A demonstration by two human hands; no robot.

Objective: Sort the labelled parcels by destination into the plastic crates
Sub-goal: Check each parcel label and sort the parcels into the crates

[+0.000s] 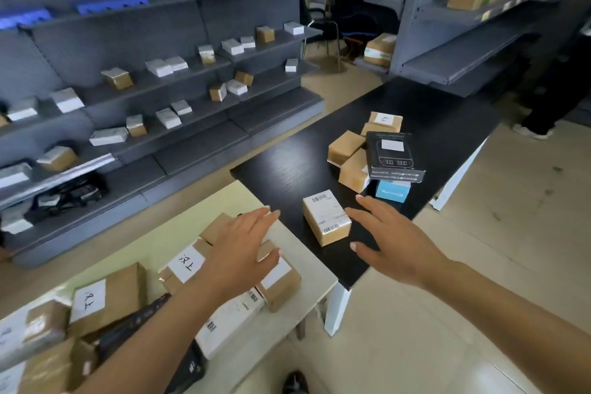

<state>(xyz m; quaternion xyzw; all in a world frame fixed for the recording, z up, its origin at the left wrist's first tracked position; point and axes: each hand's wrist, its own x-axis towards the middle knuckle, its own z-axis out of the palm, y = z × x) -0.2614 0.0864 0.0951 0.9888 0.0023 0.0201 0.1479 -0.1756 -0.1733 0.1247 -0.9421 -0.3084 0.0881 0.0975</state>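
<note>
On the black table (pixel 319 150), near its front edge, lies a small brown parcel (pixel 327 217) with a white shipping label and barcodes on top; the print is too small to read. The right hand (pixel 388 241) hovers just right of this parcel, its fingers (pixel 367 205) straight and spread wide, holding nothing. The left hand (pixel 241 248) hangs left of the parcel, over the pale table (pixel 307 294) that butts against the black one, fingers extended and loosely together, also empty.

Behind the parcel, farther back on the black table, sits a cluster: three or so brown boxes (pixel 347 147), one with a handwritten white label (pixel 383 119) I cannot read, a black carton (pixel 392 153) with a blank white sticker and a printed digital display, and beneath it a light blue box (pixel 392 191) with white lettering too blurred to read.

Left of the parcel, under the left hand, the pale table carries brown parcels (pixel 108 294) bearing white labels with handwritten characters, and a white parcel (pixel 230 320) with barcodes.

Beyond the parcel to the left, grey shelving (pixel 160 80) holds scattered small white and brown boxes.
</note>
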